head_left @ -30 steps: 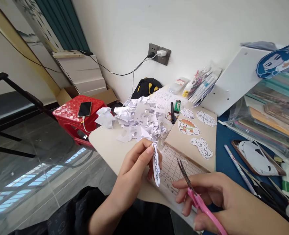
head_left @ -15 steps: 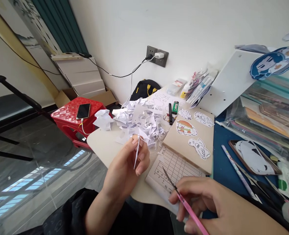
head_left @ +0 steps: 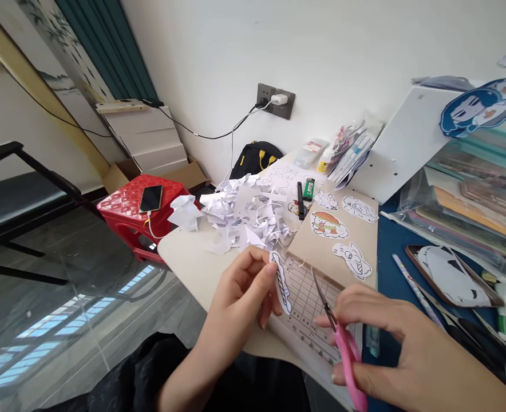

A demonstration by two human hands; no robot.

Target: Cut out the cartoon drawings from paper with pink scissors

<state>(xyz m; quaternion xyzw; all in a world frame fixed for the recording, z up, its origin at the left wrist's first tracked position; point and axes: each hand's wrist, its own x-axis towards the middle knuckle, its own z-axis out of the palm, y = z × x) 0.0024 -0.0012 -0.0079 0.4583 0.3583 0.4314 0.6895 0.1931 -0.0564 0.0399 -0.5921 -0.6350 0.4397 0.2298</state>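
In the head view, your left hand [head_left: 242,294], just below the centre of the frame, pinches the slim paper cutout [head_left: 281,284] between thumb and fingers, its long axis slanting from upper left to lower right! Over at the lower right, your right hand [head_left: 375,326] curls loosely around the pink-handled scissors [head_left: 341,339], blades pointing up and a little left, so the cutout lies left of the blade tips, near but not touching. Your left hand is the nearer one, right on the paper, with the gridded sheet [head_left: 303,297] showing in between.
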